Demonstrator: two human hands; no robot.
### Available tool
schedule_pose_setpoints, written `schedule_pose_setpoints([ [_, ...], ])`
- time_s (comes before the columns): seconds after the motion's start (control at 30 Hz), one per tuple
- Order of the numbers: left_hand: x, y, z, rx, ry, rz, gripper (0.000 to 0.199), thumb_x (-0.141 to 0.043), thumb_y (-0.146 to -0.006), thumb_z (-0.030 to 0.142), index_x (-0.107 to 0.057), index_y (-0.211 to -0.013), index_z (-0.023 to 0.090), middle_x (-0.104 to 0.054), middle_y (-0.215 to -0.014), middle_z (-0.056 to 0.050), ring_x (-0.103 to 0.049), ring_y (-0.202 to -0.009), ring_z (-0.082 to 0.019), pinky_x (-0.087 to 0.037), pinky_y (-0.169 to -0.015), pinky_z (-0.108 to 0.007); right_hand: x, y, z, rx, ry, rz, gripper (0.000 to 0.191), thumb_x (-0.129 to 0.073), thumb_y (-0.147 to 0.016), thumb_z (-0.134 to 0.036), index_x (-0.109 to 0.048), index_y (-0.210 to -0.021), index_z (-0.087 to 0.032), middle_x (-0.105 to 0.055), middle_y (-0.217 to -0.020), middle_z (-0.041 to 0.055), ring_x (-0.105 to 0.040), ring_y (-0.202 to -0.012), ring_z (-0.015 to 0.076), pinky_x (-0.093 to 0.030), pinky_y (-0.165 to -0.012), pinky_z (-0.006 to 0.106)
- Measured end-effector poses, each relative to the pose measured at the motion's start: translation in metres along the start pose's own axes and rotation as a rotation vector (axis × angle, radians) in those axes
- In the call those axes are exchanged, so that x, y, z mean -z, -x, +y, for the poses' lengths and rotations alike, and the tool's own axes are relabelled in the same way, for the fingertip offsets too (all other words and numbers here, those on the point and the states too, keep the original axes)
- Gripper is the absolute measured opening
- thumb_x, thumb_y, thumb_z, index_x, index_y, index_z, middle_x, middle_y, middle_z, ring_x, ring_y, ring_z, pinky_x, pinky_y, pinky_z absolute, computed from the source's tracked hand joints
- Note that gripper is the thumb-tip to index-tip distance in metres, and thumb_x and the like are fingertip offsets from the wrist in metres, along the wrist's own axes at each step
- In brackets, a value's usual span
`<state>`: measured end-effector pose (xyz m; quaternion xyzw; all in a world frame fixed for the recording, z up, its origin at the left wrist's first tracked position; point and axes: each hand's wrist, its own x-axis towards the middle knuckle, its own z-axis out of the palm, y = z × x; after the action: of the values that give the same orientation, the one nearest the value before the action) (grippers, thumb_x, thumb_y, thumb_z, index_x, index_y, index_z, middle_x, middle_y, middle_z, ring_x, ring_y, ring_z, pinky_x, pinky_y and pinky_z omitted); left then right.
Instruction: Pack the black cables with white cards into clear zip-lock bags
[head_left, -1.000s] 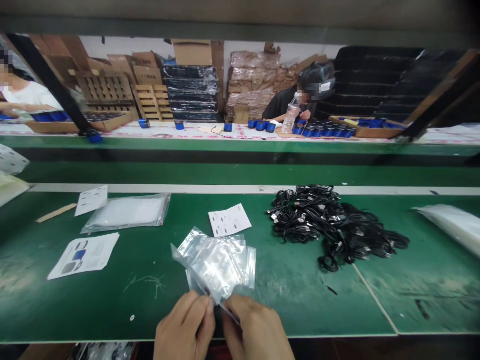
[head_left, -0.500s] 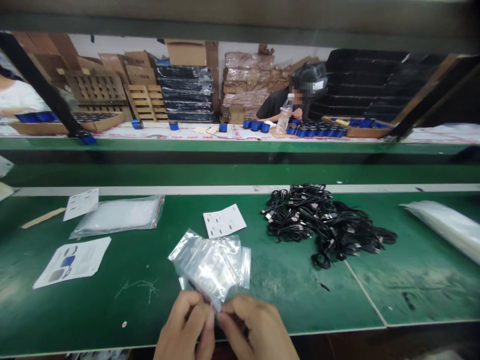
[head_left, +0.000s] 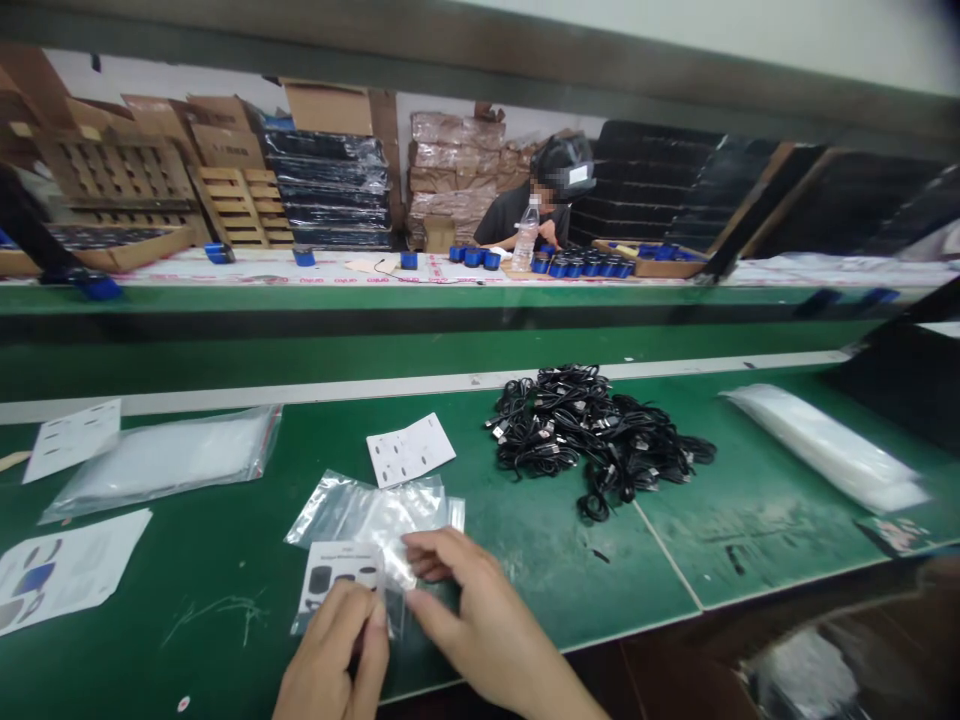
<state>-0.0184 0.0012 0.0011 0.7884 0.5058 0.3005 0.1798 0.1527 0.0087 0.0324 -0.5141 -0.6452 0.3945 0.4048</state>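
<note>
My left hand (head_left: 334, 650) pinches the lower edge of a printed leaflet (head_left: 322, 575), which seems to be inside a small clear bag. Dark product pictures show on the leaflet, and my fingers cover its bottom part. Just to the right, my right hand (head_left: 480, 625) is open, thumb and fingers apart around the bag's right side. Whether its fingertips touch the plastic, I cannot tell. Behind both hands lie several loose clear zip bags (head_left: 345, 505) in an overlapping pile. A folded leaflet (head_left: 411, 450) rests at the pile's far edge.
Coiled black USB cables (head_left: 600, 430) are heaped right of centre. A packed plastic bag (head_left: 172, 455) and leaflets (head_left: 67, 570) lie on the left; a long plastic pack (head_left: 825, 445) lies far right. Across the bench, a person (head_left: 517, 215) sits behind blue cylindrical items (head_left: 585, 265).
The printed leaflet now shows in my left hand at the pile's near side. My right hand has come away from the left and opened. The view has swung right.
</note>
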Motion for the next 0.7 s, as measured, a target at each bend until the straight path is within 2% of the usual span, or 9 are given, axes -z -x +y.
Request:
schedule_pose_setpoints([
  [0.07, 0.003, -0.008, -0.001, 0.041, -0.023, -0.016, 0.022, -0.036, -0.094, 0.030, -0.049, -0.077, 0.024, -0.054, -0.071, 0.004, -0.059, -0.062, -0.012, -0.047, -0.059, -0.019, 0.035, 0.004, 0.006, 0.047, 0.207, 0.076, 0.028, -0.050, -0.085, -0.006, -0.065, -0.105, -0.018, -0.066, -0.095, 0.0052, -0.062, -0.085, 0.0168, -0.051, -0.079, 0.028],
  [0.1, 0.004, -0.011, -0.001, 0.056, -0.029, -0.027, 0.024, -0.035, -0.094, 0.031, -0.049, -0.075, 0.024, -0.053, -0.070, 0.004, -0.058, -0.060, -0.012, -0.046, -0.057, -0.019, 0.056, 0.006, 0.011, 0.082, 0.369, 0.160, 0.029, -0.047, -0.085, -0.003, -0.068, -0.101, -0.016, -0.066, -0.093, 0.0078, -0.062, -0.087, 0.0198, -0.051, -0.080, 0.032],
  [0.17, 0.006, -0.016, -0.001, 0.050, -0.025, -0.042, 0.027, -0.036, -0.094, 0.033, -0.049, -0.072, 0.024, -0.052, -0.067, 0.005, -0.057, -0.055, -0.011, -0.045, -0.054, -0.018, 0.100, 0.011, 0.025, 0.070, 0.829, 0.308, 0.042, -0.042, -0.076, 0.008, -0.069, -0.101, -0.012, -0.063, -0.099, 0.0157, -0.059, -0.090, 0.0287, -0.050, -0.078, 0.043],
  [0.23, 0.007, -0.018, -0.002, 0.027, -0.011, -0.033, 0.029, -0.036, -0.093, 0.034, -0.048, -0.068, 0.024, -0.051, -0.064, 0.006, -0.056, -0.051, -0.010, -0.045, -0.051, -0.016, 0.138, 0.014, 0.040, 0.021, 1.192, 0.271, 0.051, -0.044, -0.071, 0.012, -0.069, -0.107, -0.014, -0.060, -0.102, 0.0204, -0.057, -0.088, 0.0343, -0.050, -0.071, 0.048],
  [0.33, 0.008, -0.019, -0.002, 0.022, -0.005, -0.047, 0.028, -0.038, -0.093, 0.035, -0.048, -0.069, 0.024, -0.050, -0.064, 0.006, -0.054, -0.049, -0.008, -0.044, -0.050, -0.015, 0.166, 0.014, 0.056, 0.031, 1.293, 0.166, 0.040, -0.054, -0.072, 0.008, -0.073, -0.096, -0.016, -0.060, -0.093, 0.0184, -0.058, -0.080, 0.0332, -0.050, -0.065, 0.046],
  [0.43, 0.007, -0.019, 0.001, 0.035, -0.014, -0.055, 0.027, -0.038, -0.093, 0.034, -0.048, -0.070, 0.024, -0.050, -0.065, 0.006, -0.054, -0.050, -0.008, -0.043, -0.052, -0.016, 0.151, 0.012, 0.058, 0.108, 1.223, 0.130, 0.018, -0.061, -0.078, -0.005, -0.072, -0.086, -0.016, -0.062, -0.097, 0.0150, -0.057, -0.091, 0.0328, -0.048, -0.074, 0.045],
  [0.53, 0.005, -0.018, 0.004, 0.021, -0.046, -0.018, 0.025, -0.038, -0.093, 0.032, -0.049, -0.072, 0.023, -0.049, -0.067, 0.005, -0.053, -0.051, -0.009, -0.043, -0.053, -0.018, 0.106, 0.014, 0.046, 0.207, 0.961, 0.117, 0.012, -0.057, -0.084, -0.011, -0.065, -0.091, -0.015, -0.064, -0.101, 0.0118, -0.053, -0.104, 0.0293, -0.043, -0.088, 0.043],
  [0.6, 0.004, -0.018, 0.005, 0.001, -0.076, -0.006, 0.024, -0.038, -0.093, 0.031, -0.050, -0.074, 0.023, -0.051, -0.069, 0.004, -0.054, -0.053, -0.010, -0.043, -0.055, -0.019, 0.073, 0.018, 0.034, 0.139, 0.646, 0.094, 0.007, -0.056, -0.086, -0.017, -0.061, -0.091, -0.015, -0.065, -0.089, 0.0078, -0.059, -0.086, 0.0231, -0.045, -0.077, 0.036],
  [0.7, 0.002, -0.016, 0.004, -0.020, -0.095, -0.007, 0.021, -0.040, -0.093, 0.029, -0.051, -0.076, 0.023, -0.053, -0.071, 0.003, -0.057, -0.061, -0.012, -0.045, -0.061, -0.020, 0.032, 0.021, 0.015, 0.010, 0.239, 0.036, 0.006, -0.055, -0.086, -0.024, -0.056, -0.083, -0.018, -0.059, -0.076, 0.0013, -0.055, -0.071, 0.0172, -0.042, -0.065, 0.027],
])
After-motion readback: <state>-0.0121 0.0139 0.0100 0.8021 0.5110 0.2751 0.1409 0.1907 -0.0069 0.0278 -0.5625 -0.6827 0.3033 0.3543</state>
